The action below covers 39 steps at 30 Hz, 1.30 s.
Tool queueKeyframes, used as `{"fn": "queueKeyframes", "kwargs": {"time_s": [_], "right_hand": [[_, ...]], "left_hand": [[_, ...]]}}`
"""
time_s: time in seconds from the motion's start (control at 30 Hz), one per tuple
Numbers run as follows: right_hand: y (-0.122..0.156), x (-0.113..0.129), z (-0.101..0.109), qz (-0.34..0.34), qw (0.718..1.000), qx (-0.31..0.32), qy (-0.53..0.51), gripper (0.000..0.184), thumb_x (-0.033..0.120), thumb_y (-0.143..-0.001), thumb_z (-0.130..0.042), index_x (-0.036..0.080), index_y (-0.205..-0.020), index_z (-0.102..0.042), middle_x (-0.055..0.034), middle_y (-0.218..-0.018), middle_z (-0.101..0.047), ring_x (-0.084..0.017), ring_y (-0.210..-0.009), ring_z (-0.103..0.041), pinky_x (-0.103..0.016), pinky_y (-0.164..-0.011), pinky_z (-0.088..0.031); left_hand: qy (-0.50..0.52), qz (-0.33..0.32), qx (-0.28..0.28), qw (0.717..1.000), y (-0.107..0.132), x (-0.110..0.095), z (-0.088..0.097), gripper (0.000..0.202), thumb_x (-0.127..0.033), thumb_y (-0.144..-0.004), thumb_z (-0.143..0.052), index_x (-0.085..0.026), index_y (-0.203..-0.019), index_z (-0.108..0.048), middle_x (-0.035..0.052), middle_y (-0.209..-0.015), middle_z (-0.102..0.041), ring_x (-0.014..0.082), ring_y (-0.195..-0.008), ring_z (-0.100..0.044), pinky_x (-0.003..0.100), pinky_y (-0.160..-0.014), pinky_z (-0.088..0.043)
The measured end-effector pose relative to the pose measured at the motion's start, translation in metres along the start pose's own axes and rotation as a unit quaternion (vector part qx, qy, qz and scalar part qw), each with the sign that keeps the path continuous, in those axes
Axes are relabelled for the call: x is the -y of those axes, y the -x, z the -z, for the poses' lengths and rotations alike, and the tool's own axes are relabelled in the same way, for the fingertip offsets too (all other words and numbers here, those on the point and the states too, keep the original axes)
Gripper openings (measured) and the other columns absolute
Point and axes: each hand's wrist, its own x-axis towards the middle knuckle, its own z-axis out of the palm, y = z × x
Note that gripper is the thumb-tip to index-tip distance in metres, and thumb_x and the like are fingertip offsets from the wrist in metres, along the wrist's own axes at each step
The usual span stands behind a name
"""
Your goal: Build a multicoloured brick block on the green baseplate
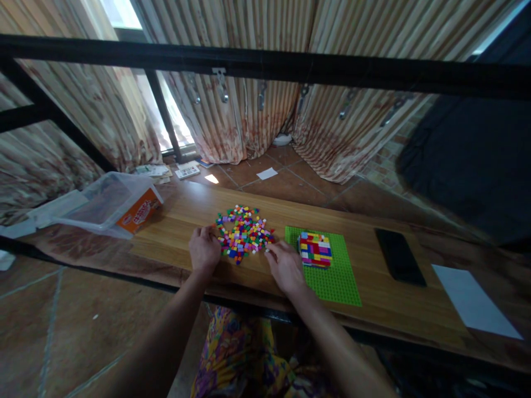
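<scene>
A loose pile of small, many-coloured building bricks [244, 235] lies on the wooden table. My left hand [204, 250] rests at the pile's left edge, its fingers curled. Whatever it may hold is hidden. At the lower right edge of the pile is my right hand [286, 266], thumb and fingers pinched together. A pale spot shows at those fingertips, too small to name. Just right of this hand lies a green studded baseplate [346, 282]. On its upper left part sits a squarish block of built-up bricks [315, 250] in mixed colours.
A clear plastic box [99, 202] with an orange label stands at the table's left end. A black phone [400, 257] and a white sheet of paper [477, 298] lie to the right. A black metal bar [265, 65] crosses in front of the curtains.
</scene>
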Motion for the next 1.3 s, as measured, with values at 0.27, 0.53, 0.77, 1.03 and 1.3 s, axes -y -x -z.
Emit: {"fn": "queueKeyframes", "kwargs": {"time_s": [0.27,0.53,0.77,1.03,1.3], "right_hand": [[-0.003,0.005,-0.013,-0.024,0.994,0.01,0.105,0.02,0.019,-0.09,-0.049,0.024,-0.088,-0.069,-0.0072,-0.089,-0.065,-0.022,-0.089,-0.057,-0.032,-0.079,-0.044],[0.011,0.003,0.002,-0.012,0.996,-0.058,-0.074,0.022,0.022,-0.092,-0.047,0.024,-0.094,-0.069,-0.0052,-0.092,-0.068,-0.02,-0.089,-0.061,-0.031,-0.082,-0.047],[0.032,-0.02,0.05,-0.098,0.971,-0.14,-0.164,0.024,0.035,-0.091,-0.05,0.023,-0.094,-0.07,-0.0068,-0.095,-0.071,-0.02,-0.089,-0.065,-0.033,-0.082,-0.05],[0.026,-0.081,0.082,-0.214,0.938,-0.212,-0.173,0.032,0.047,-0.082,-0.058,0.018,-0.089,-0.07,-0.0088,-0.09,-0.074,-0.023,-0.084,-0.067,-0.035,-0.079,-0.051],[0.01,-0.096,0.087,-0.2,0.956,-0.174,-0.128,0.037,0.05,-0.082,-0.055,0.018,-0.089,-0.071,-0.0099,-0.092,-0.073,-0.023,-0.084,-0.066,-0.035,-0.077,-0.048]], "left_hand": [[0.005,-0.005,-0.003,1.0,0.0,0.001,0.0,0.032,-0.015,-0.084,-0.045,-0.016,-0.107,-0.067,0.0115,-0.099,-0.063,0.0244,-0.092,-0.06,0.035,-0.085,-0.047],[0.003,-0.007,-0.009,1.0,-0.001,0.004,-0.003,0.031,-0.016,-0.083,-0.047,-0.017,-0.106,-0.067,0.0103,-0.099,-0.062,0.0233,-0.09,-0.061,0.034,-0.082,-0.048],[0.0,-0.008,-0.008,1.0,-0.001,0.002,0.0,0.032,-0.018,-0.084,-0.046,-0.017,-0.108,-0.067,0.0109,-0.1,-0.062,0.0246,-0.093,-0.06,0.035,-0.084,-0.047],[-0.011,-0.006,-0.001,1.0,-0.001,0.001,0.0,0.032,-0.019,-0.085,-0.046,-0.016,-0.108,-0.067,0.0119,-0.101,-0.063,0.0254,-0.092,-0.06,0.036,-0.083,-0.047],[-0.013,-0.006,0.002,1.0,-0.001,0.001,0.001,0.032,-0.018,-0.084,-0.047,-0.017,-0.11,-0.067,0.0112,-0.101,-0.063,0.0243,-0.092,-0.061,0.035,-0.084,-0.048]]}}
